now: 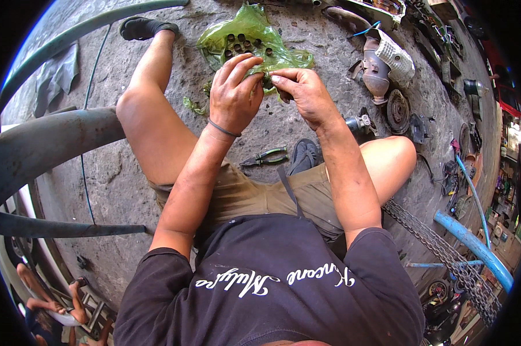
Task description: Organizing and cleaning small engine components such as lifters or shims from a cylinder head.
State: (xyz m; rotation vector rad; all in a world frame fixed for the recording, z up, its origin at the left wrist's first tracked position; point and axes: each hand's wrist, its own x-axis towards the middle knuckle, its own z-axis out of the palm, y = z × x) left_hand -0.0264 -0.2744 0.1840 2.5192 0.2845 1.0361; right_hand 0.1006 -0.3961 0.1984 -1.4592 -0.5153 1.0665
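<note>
Both my hands meet in front of me, over the near edge of a crumpled green plastic bag (231, 30) spread on the floor. Several small, dark, cup-shaped metal parts (241, 44) lie on the bag, just beyond my fingers. My left hand (232, 92), with a dark band at its wrist, is closed, its fingertips pinched together. My right hand (307, 95) is closed too, thumb against index finger. Between the fingertips is something small and dark, mostly covered, whose kind I cannot make out. Pliers (264, 157) with green and black handles lie on the floor between my legs.
A rusty exhaust part (377, 72) with a silvery shield and a round rusty disc (397, 111) lie at the right. Thick curved metal bars (53, 147) stand at the left. A chain (439, 254) and a blue pipe (474, 248) are at the lower right. Another person sits lower left.
</note>
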